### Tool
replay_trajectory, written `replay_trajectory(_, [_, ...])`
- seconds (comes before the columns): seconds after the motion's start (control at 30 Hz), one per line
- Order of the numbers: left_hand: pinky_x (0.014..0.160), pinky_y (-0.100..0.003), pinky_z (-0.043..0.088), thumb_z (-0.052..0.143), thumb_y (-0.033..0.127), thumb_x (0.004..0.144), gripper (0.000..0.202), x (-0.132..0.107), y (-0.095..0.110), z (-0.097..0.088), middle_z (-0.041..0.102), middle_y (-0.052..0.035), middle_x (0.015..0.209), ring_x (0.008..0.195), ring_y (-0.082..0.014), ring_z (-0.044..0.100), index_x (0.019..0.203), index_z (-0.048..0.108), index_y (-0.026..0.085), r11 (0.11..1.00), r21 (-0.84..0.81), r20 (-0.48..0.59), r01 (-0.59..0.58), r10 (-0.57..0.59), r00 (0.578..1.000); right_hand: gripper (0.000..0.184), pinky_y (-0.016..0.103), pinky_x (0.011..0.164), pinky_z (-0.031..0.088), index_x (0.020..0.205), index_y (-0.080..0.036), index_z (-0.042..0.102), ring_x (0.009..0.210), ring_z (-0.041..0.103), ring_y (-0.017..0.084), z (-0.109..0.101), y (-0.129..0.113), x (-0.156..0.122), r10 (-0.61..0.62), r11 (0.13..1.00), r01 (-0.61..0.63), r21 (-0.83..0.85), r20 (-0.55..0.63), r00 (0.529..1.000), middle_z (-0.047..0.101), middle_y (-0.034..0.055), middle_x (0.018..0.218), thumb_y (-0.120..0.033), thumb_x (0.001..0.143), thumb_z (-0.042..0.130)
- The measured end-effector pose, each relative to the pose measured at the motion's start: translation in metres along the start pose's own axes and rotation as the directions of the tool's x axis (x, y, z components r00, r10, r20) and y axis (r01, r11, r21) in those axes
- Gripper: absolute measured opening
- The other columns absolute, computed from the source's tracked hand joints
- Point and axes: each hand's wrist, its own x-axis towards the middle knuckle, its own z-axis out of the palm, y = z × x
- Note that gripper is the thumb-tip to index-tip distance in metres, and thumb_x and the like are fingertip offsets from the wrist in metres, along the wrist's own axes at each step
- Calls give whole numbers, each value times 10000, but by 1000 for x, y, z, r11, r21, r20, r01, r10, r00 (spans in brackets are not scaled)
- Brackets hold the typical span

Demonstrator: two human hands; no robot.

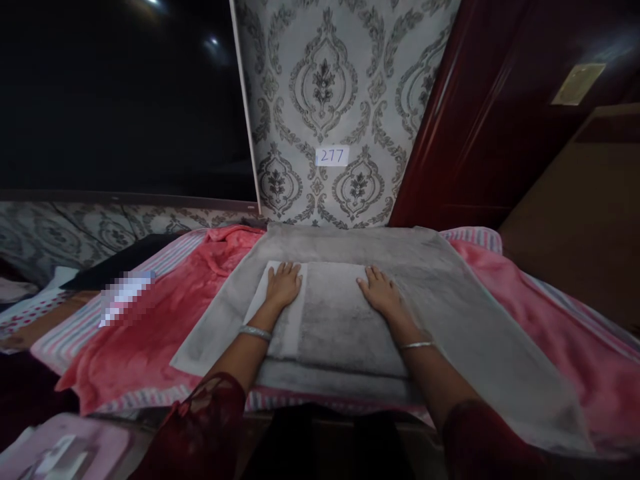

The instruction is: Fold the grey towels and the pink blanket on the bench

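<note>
My left hand [284, 285] lies flat with fingers stretched on the left part of a folded grey cloth [343, 317], over a paler band. At the cloth's upper right corner, my right hand [382, 292] also rests palm down, fingers extended. Neither hand grips anything. Underneath is a larger grey plush cloth [475, 333], spread wide. That one lies over a pink-red fleece blanket [170, 333], with a striped cloth [75, 337] below it.
A large dark television [120, 100] fills the upper left. Patterned wallpaper bears a paper label [332, 156] reading 277. A dark red door [480, 113] and a brown board [590, 213] stand at right. A pink item [107, 437] sits at lower left.
</note>
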Motion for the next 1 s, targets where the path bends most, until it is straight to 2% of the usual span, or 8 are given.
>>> replay_trajectory(0.1, [1213, -580, 195, 287, 349, 1002, 536, -1, 1, -1, 396, -97, 1594, 1491, -290, 299, 1501, 436, 220, 1000, -11, -5, -2, 2, 1000, 601, 636, 1154, 220, 1546, -158, 374, 1501, 218, 361, -15, -15, -5, 41, 999, -40, -29, 31, 999, 276, 151, 1632, -453, 1025, 324])
replay_trajectory(0.2, [1211, -587, 193, 291, 353, 999, 538, 0, 1, -1, 400, -102, 1591, 1489, -295, 299, 1497, 441, 218, 1000, -23, -9, -3, 3, 1000, 619, 646, 1171, 145, 1546, -146, 374, 1524, 130, 364, -21, -50, -27, -87, 995, 86, -53, -6, 996, 259, 170, 1634, -463, 1014, 374])
replay_trajectory(0.33, [1208, -594, 197, 308, 350, 991, 534, 1, 0, 0, 403, -103, 1589, 1486, -298, 306, 1492, 449, 231, 1000, -29, -12, -6, 5, 1000, 687, 590, 1189, 163, 1580, -193, 311, 1519, 177, 338, -1, -105, -78, -361, 932, 360, 30, 52, 931, 223, 136, 1650, -551, 998, 381])
replay_trajectory(0.43, [1210, -593, 190, 309, 346, 991, 534, 1, 0, 0, 401, -95, 1592, 1490, -296, 297, 1496, 444, 235, 1000, -22, -15, -9, 9, 1000, 685, 561, 1208, 119, 1575, -166, 323, 1527, 155, 325, 14, -122, -104, -406, 914, 404, 43, 79, 910, 225, 132, 1649, -548, 1007, 350])
replay_trajectory(0.53, [1211, -589, 187, 298, 348, 994, 539, 0, 0, 0, 402, -93, 1591, 1491, -296, 296, 1502, 433, 228, 1000, -15, -15, -13, 13, 1000, 684, 518, 1217, 123, 1573, -155, 327, 1531, 154, 305, 15, -113, -109, -387, 922, 386, 34, 104, 916, 228, 129, 1646, -543, 1010, 343])
replay_trajectory(0.83, [1215, -599, 169, 319, 343, 986, 534, 1, 1, 0, 403, -106, 1589, 1491, -308, 299, 1488, 453, 220, 999, -52, -22, -7, 6, 1000, 656, 510, 1198, 199, 1539, -117, 378, 1516, 213, 302, -13, -28, -90, -154, 981, 168, -94, 136, 979, 263, 166, 1630, -465, 986, 434])
replay_trajectory(0.9, [1222, -593, 157, 335, 343, 982, 539, 2, 0, 2, 411, -105, 1585, 1494, -302, 297, 1497, 438, 219, 997, -76, -25, 5, -7, 1000, 630, 516, 1184, 227, 1518, -130, 412, 1492, 272, 311, -24, -32, -74, -149, 981, 164, -100, 139, 979, 338, 178, 1598, -420, 964, 485])
replay_trajectory(1.0, [1233, -572, 152, 363, 343, 973, 586, 2, -1, 4, 396, -138, 1587, 1500, -291, 293, 1531, 369, 165, 993, -115, -44, 30, -36, 998, 613, 499, 1184, 229, 1520, -169, 409, 1474, 305, 298, -39, -63, -39, -237, 968, 242, -69, 82, 968, 381, 158, 1581, -378, 953, 507])
